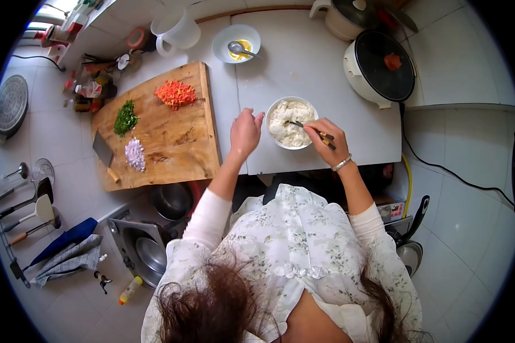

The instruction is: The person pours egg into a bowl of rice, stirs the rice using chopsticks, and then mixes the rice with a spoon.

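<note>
A white bowl (292,144) filled with white, clumpy food (288,130) stands near the counter's front edge. My right hand (329,142) grips a pair of dark chopsticks (326,136) with gold-coloured bands, their tips in the food. Just left of the bowl, my left hand (246,132) is loosely curled into a fist, its thumb towards the rim; nothing shows in it. Further left lies a wooden cutting board (177,126) with small heaps of chopped red pieces (175,94), chopped greens (125,118) and diced pale purple onion (135,155). A cleaver (103,150) rests at its left edge.
Behind the board stand a white jug (177,31) and several bottles (91,90). A pale bowl (218,41) holds a spoon and yellow liquid. An electric pan (383,66) and a pot (349,17) occupy the right back. A sink (151,251) lies lower left.
</note>
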The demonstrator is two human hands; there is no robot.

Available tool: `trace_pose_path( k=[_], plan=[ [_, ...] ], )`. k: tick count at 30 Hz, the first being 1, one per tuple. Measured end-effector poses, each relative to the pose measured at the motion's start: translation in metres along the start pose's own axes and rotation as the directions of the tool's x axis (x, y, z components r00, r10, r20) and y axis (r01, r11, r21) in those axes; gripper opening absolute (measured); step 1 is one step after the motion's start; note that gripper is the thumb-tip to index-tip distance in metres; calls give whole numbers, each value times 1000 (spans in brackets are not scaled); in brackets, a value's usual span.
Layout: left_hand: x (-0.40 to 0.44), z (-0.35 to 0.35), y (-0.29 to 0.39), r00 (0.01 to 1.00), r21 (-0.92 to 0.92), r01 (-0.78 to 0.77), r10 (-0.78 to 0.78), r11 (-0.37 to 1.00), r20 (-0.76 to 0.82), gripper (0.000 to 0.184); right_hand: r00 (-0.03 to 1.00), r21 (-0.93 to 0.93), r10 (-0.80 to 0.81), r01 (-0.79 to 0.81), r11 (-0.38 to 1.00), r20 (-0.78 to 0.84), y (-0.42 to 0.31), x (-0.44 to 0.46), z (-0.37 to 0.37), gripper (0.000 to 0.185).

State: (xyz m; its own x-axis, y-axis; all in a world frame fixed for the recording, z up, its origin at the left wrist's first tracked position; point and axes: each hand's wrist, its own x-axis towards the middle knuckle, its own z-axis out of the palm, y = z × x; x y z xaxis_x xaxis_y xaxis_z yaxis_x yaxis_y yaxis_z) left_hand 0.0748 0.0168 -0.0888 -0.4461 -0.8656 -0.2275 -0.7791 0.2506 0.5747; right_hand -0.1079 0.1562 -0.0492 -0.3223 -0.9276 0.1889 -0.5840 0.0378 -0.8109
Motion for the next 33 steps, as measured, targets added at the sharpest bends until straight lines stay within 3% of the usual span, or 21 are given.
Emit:
trace_pose_path(
  k=[1,4,6,8,13,16,17,20,21,25,28,29,33],
  plan=[
    [6,6,-4,997,11,-28,27,1000,71,30,1000,76,-26,26,997,-5,1,3,4,7],
    [25,28,-15,969,31,-112,102,993,224,33,995,60,-100,98,993,24,-7,6,1,6],
    [35,36,-21,960,38,-143,130,989,247,34,995,105,62,-53,993,-77,-23,-1,-12,5],
    [32,33,-18,962,35,-120,107,992,252,31,964,98,231,-220,971,-128,-30,-5,-27,5],
    [23,39,-16,970,37,-66,56,997,237,31,985,23,65,-63,998,-158,8,-1,14,11],
    [17,47,-21,959,-129,78,-39,989,279,32,966,117,219,-204,972,-137,18,2,26,11],
    [17,52,-22,958,-134,129,-89,982,271,32,948,236,283,-245,940,-143,18,1,26,11],
    [18,58,-26,960,-157,149,-105,976,258,32,937,293,325,-277,915,-130,5,-4,7,12],
    [18,58,-26,959,-163,160,-114,973,260,32,968,176,243,-230,957,-57,-2,-6,-5,18],
    [19,59,-27,956,-173,182,-133,968,262,31,983,99,154,-164,981,95,-8,-10,3,16],
    [19,52,-15,958,-131,179,-143,975,248,31,988,109,155,-152,982,-18,15,-9,18,10],
    [15,48,-13,956,-106,184,-153,977,249,31,979,189,201,-190,963,-43,27,-12,18,11],
    [20,60,-22,944,-142,216,-169,966,284,31,933,319,342,-291,902,-113,-11,-8,-19,22]
  ],
)
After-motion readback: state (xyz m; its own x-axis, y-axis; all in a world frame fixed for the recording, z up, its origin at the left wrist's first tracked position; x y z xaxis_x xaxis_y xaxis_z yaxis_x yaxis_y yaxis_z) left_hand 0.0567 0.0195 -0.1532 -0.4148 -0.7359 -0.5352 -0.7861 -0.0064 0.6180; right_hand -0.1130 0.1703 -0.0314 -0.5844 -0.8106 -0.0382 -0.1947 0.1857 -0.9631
